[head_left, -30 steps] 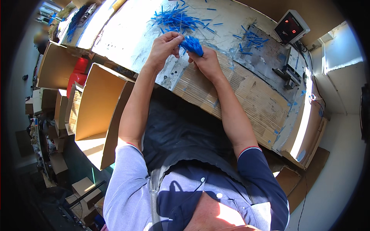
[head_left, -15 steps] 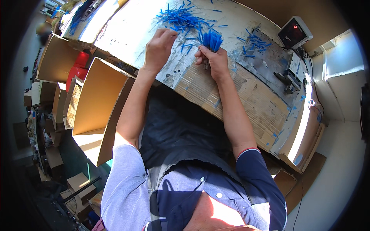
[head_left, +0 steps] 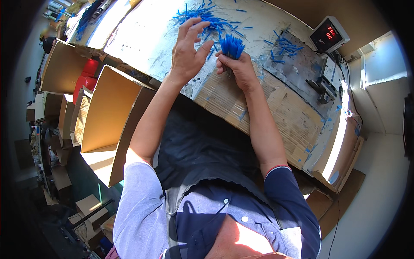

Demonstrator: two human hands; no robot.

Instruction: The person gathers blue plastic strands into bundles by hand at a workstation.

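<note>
The right hand (head_left: 238, 69) is closed around a bundle of blue sticks (head_left: 231, 45), held upright above the counter (head_left: 142, 34). The left hand (head_left: 187, 52) is open, fingers spread, just beside the bundle. Loose blue sticks (head_left: 202, 17) lie scattered beyond; a digital scale (head_left: 328, 35) stands to the right.

Small grey scale display (head_left: 328, 35) with red digits, far right; open brown cartons (head_left: 110, 116) left.

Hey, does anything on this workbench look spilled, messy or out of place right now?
Yes. Loose blue sticks lie scattered across the white bench top, with more strewn around the metal plate near the digital scale. The right hand grips a tidy upright bundle of blue sticks; the left hand is open beside it.
</note>
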